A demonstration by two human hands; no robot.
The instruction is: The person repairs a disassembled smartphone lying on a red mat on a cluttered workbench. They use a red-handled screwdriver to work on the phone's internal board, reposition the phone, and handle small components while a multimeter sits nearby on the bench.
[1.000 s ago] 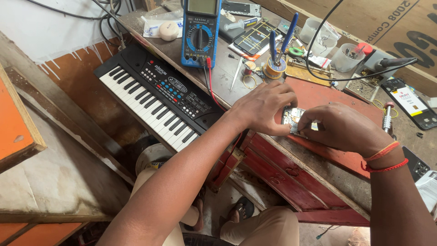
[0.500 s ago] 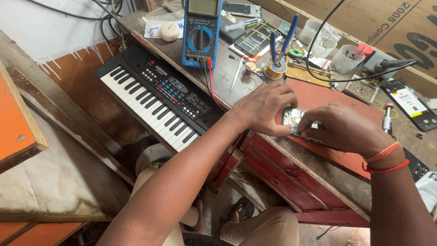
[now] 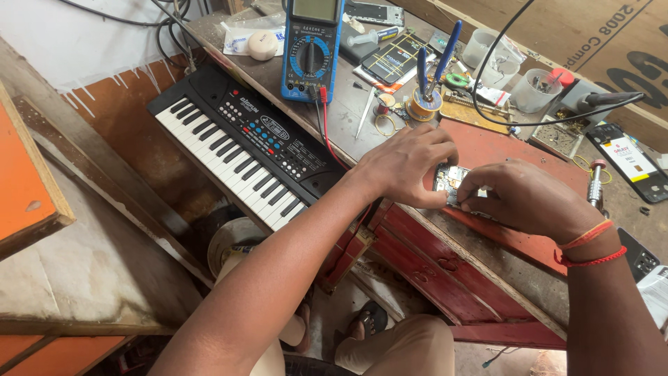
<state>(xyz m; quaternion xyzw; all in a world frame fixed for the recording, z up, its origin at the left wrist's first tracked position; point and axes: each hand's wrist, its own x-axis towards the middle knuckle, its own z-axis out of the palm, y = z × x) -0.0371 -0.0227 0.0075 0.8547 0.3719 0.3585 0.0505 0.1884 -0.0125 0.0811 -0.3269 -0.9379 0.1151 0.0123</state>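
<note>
Working on a small opened phone with its circuit board exposed point(image 3: 454, 182), which lies on the red wooden bench top point(image 3: 501, 150) near its front edge, between my hands. Left hand point(image 3: 407, 167) has fingers curled, tips pressed on the device's left edge; right hand point(image 3: 525, 198) has fingertips bunched together over its right side, whether pinching a part I cannot tell. Best practice, I judge: left steadies firmly, right moves lightly, wrists braced on the bench. Most of the board is hidden under both hands. The blue-cased multimeter point(image 3: 312, 49) is cut off by the top edge of the view.
</note>
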